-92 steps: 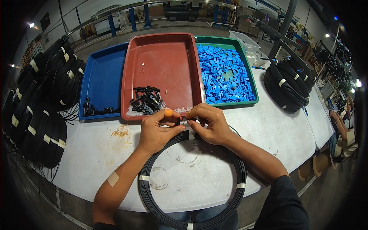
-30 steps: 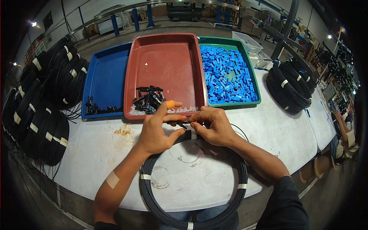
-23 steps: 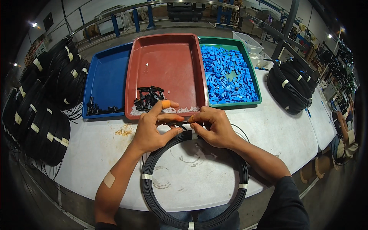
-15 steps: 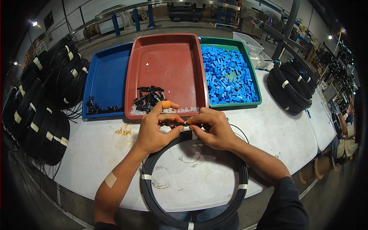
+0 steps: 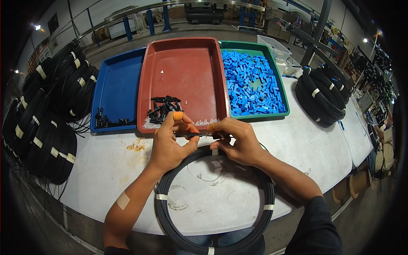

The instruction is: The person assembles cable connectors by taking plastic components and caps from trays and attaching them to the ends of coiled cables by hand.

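My left hand (image 5: pixel 169 143) pinches a slim black connector part (image 5: pixel 182 135) between thumb and fingers, with orange tape around one finger. Facing it, my right hand (image 5: pixel 239 141) is closed on a dark piece (image 5: pixel 218 136) at the end of a black cable. A thin dark length (image 5: pixel 205 135) spans the gap between my fingertips; whether it belongs to cable or connector I cannot tell. Below both hands lies a coil of black cable (image 5: pixel 269 187), bound with white tape, overhanging the near table edge. My fingers hide much of both small parts.
Beyond my hands, a red tray (image 5: pixel 182 76) holds black connector parts (image 5: pixel 163 106) and small clear pieces. A blue tray (image 5: pixel 121 85) on its left holds more black parts; a green tray (image 5: pixel 286 109) on its right holds blue clips (image 5: pixel 255 95). Cable coils (image 5: pixel 40 140) stand left, others (image 5: pixel 321 100) right.
My hands have drawn slightly apart, so a thin dark length shows between the fingertips. My right fingers have changed their hold. The coil has stayed nearly where it was.
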A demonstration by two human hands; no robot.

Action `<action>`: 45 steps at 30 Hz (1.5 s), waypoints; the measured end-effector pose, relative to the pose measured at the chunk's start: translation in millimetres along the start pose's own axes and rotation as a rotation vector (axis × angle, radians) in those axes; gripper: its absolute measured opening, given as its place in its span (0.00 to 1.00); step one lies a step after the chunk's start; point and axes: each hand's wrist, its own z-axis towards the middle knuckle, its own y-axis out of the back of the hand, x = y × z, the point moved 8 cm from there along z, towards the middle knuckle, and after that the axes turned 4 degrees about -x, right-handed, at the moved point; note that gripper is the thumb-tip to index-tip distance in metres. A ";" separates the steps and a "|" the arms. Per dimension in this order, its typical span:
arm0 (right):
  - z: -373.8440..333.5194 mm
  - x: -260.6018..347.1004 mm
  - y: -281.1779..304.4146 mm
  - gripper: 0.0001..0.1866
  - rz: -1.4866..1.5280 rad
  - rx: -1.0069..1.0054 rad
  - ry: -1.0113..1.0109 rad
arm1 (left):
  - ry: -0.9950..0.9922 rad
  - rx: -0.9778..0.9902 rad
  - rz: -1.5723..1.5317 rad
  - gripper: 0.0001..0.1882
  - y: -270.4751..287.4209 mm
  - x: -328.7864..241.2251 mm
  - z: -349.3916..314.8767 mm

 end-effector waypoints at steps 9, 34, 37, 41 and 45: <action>1.1 -9.5 8.2 0.14 -0.005 -0.052 0.051 | 0.007 -0.020 -0.057 0.23 0.7 -2.4 -1.7; -16.3 36.8 9.9 0.14 -0.200 -0.200 0.511 | 0.142 0.017 -0.254 0.23 -12.7 -0.1 -9.3; -20.1 41.3 10.9 0.14 -0.210 -0.199 0.621 | 0.281 0.052 -0.372 0.26 -16.7 -4.0 -12.4; -18.0 45.6 11.2 0.11 -0.191 -0.112 0.568 | 0.231 0.043 -0.334 0.24 -18.4 -5.7 -17.0; -5.8 13.5 9.3 0.06 0.070 -0.083 0.026 | -0.118 -0.041 0.127 0.15 -12.8 -32.4 -16.6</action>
